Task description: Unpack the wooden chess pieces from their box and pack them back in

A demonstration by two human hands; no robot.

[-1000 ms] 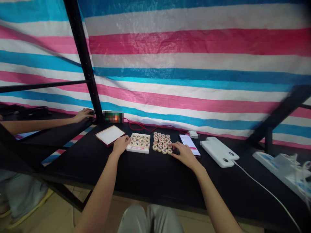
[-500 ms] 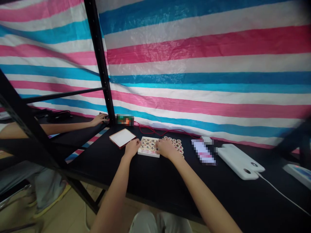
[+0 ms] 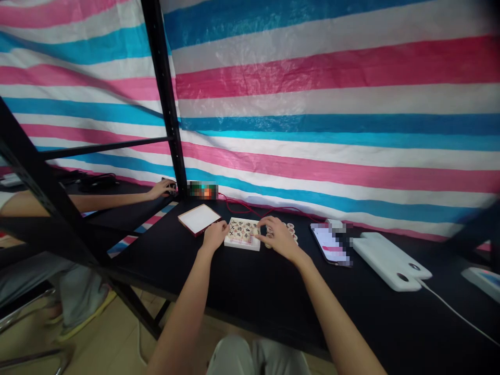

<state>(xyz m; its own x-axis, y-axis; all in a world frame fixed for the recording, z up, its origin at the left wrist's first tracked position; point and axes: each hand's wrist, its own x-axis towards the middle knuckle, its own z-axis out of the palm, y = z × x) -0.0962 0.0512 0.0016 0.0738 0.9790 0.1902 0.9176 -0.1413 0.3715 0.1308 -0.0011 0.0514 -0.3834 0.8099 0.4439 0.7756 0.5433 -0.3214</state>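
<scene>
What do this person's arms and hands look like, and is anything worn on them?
Both forearms are bare from the bottom edge of the picture up to the wrists: no sleeves, no gloves. The left hand and right hand show no watch, ring or bracelet that the picture lets me make out. Light grey trousers cover the knees below.

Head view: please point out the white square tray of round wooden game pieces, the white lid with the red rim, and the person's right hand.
White square tray [image 3: 242, 245], head view: its near rim.
White lid with red rim [image 3: 198, 219], head view: centre of its white face.
Right hand [image 3: 280, 238], head view: back of the hand.
</scene>
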